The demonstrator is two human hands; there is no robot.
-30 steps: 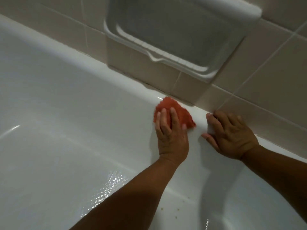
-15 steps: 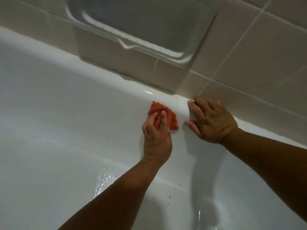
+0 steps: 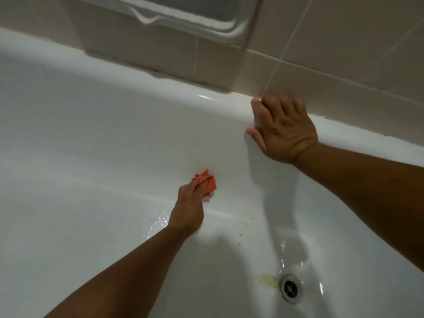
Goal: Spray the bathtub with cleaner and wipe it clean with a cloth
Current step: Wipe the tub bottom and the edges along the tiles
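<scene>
A white bathtub (image 3: 91,138) ran under a beige tiled wall (image 3: 344,42). The left hand (image 3: 189,203) clamped a bunched orange cloth (image 3: 207,180) in curled fingers against the tub's inner side to wipe it. The right hand (image 3: 284,131), gripping nothing, lay over the rim (image 3: 224,102), probably bracing the lean.

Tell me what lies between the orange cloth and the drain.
Head view: white bathtub surface with small brownish specks and a yellowish stain beside the drain; nothing else up to the orange cloth.
</scene>
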